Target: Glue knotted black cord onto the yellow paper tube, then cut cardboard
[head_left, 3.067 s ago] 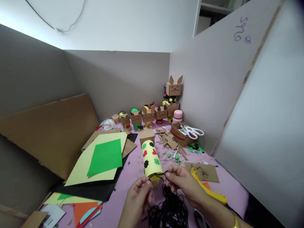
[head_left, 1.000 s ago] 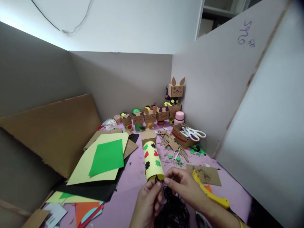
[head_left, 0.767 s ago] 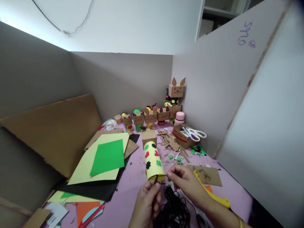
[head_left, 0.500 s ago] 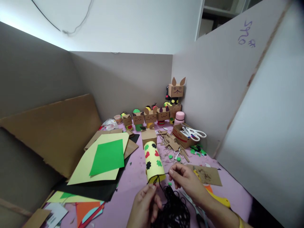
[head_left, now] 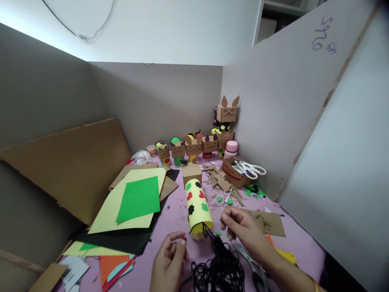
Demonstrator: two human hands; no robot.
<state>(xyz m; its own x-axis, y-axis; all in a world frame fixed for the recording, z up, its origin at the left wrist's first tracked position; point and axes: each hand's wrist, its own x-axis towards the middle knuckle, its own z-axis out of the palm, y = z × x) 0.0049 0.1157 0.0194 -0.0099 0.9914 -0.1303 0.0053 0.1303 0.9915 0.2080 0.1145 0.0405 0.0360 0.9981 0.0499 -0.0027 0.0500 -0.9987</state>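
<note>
A yellow paper tube (head_left: pixel 199 205) with red hearts and black and green flower shapes lies on its side, its open end toward me. Black cord runs through that end to a tangled pile of black cord (head_left: pixel 219 265). My left hand (head_left: pixel 170 257) is left of the cord, fingers loosely curled and thumb apart, with nothing visible in it. To the right of the tube's end, my right hand (head_left: pixel 238 227) has thumb and fingertips together; no cord shows between them. A cardboard box head (head_left: pixel 192 172) adjoins the tube's far end.
Paper sheets, including a green one (head_left: pixel 139 198), are stacked at left. Several cardboard animal figures (head_left: pixel 193 148) stand at the back. White scissors (head_left: pixel 251 168) rest on a small carton (head_left: pixel 234 174). Other scissors (head_left: pixel 251 259) lie beside the cord, near cardboard scraps (head_left: pixel 221 180).
Both hands have let go of the black cord and moved apart. My left hand went left, my right hand slightly right. The cord strands now hang slack at the tube's end.
</note>
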